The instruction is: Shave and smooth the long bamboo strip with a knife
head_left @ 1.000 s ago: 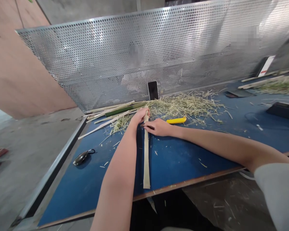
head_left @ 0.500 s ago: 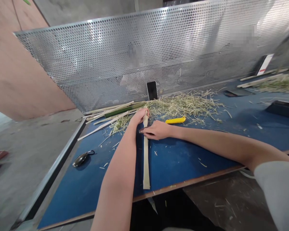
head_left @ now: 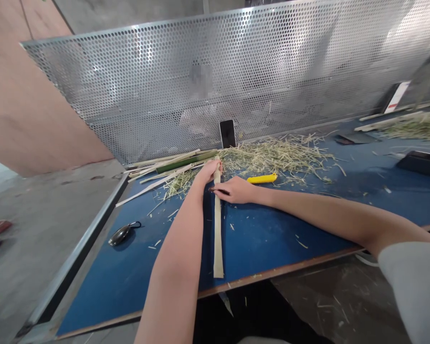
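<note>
A long pale strip, apparently split bamboo [head_left: 218,243], lies lengthwise on the blue table, its near end close to the front edge. My left hand [head_left: 212,170] is closed around its far end. Just nearer to me, my right hand [head_left: 236,189] pinches a thin dark blade [head_left: 222,191] laid across the strip. Fingers cover much of that blade, so its full shape is hidden. A yellow-handled tool [head_left: 262,178] rests just beyond my right wrist.
Thin shavings [head_left: 279,155] are heaped behind my hands. Bamboo pieces [head_left: 179,165] lie at the back left. A phone [head_left: 227,134] leans against the perforated metal screen [head_left: 157,91]. A dark oval object with a clip [head_left: 120,235] sits left; a black box [head_left: 421,164] stands right.
The strip and my right hand have shifted slightly away from me. The blade shows at a different tilt in my right fingers. My left hand keeps its grip.
</note>
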